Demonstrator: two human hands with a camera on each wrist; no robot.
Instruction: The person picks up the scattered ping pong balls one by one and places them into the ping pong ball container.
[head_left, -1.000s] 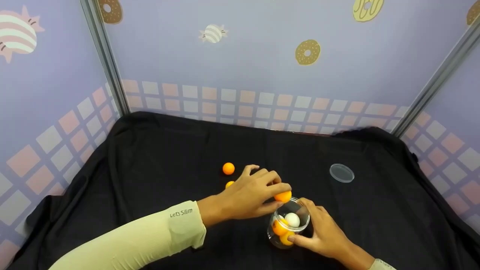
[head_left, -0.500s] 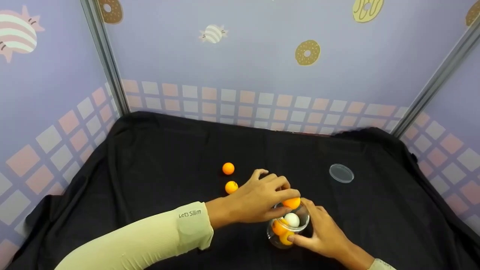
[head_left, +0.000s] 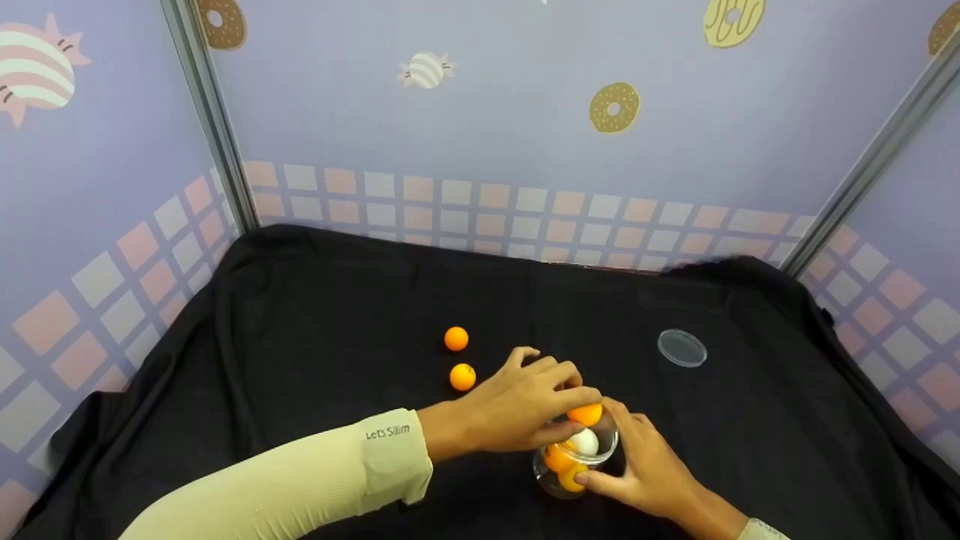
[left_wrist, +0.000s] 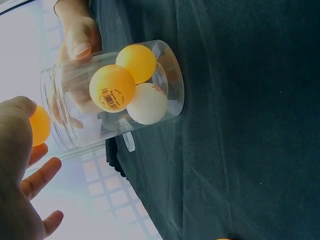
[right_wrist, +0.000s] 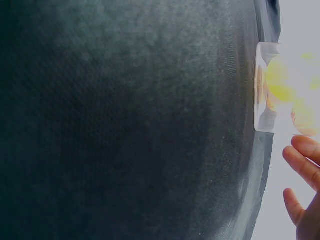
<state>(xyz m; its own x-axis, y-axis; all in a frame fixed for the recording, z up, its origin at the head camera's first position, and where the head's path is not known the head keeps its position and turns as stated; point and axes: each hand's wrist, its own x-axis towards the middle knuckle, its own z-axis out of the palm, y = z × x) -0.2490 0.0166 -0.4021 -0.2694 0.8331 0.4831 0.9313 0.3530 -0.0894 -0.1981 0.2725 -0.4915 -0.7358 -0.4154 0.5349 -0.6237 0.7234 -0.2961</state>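
My left hand (head_left: 525, 405) pinches an orange ping-pong ball (head_left: 586, 413) between thumb and fingers, right at the mouth of a clear plastic jar (head_left: 551, 486). The same held ball (left_wrist: 40, 125) shows beside the jar's threaded rim in the left wrist view. Inside the jar lie a white ball (left_wrist: 147, 104) and orange balls, one of them a printed ball (left_wrist: 112, 89). My right hand (head_left: 649, 465) grips the jar's side, thumb in front and fingers behind. In the right wrist view the jar and balls are washed out by glare.
Two loose orange balls, a far ball (head_left: 456, 338) and a nearer ball (head_left: 463, 376), rest on the black cloth (head_left: 337, 322) left of the jar. A clear round lid (head_left: 682, 348) lies at the right. Patterned walls (head_left: 495, 112) enclose the cloth at back and sides.
My left hand has moved right and slightly down, bringing the orange ball from the jar's far left rim to over its mouth. The nearer loose ball has come into full view. The right hand stays still.
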